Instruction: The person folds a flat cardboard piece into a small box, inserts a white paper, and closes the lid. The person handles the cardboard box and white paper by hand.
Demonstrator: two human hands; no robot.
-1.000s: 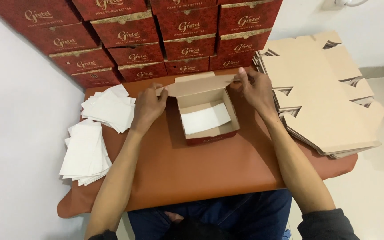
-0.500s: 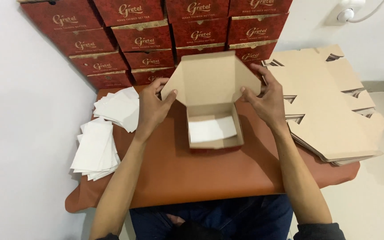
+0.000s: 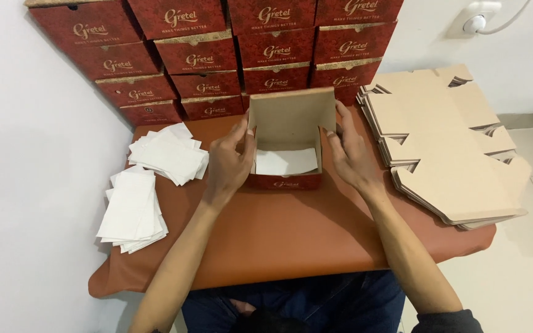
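A small red cardboard box (image 3: 286, 182) with a brown inside stands on the brown table (image 3: 291, 240) in front of me. Its lid (image 3: 291, 117) is raised upright at the back. A white paper sheet (image 3: 286, 161) lies on the box floor. My left hand (image 3: 229, 161) presses the box's left wall, thumb at the lid's edge. My right hand (image 3: 348, 151) grips the right wall and the lid's right edge.
Closed red boxes (image 3: 217, 55) are stacked in rows against the back wall. Two piles of white paper sheets (image 3: 134, 209) (image 3: 171, 154) lie at the left. A stack of flat brown box blanks (image 3: 445, 142) overhangs the table's right side. A wall socket (image 3: 479, 18) is at top right.
The box's side walls have been folded up and the lid raised from tilted to upright. Both hands moved in closer against the box sides.
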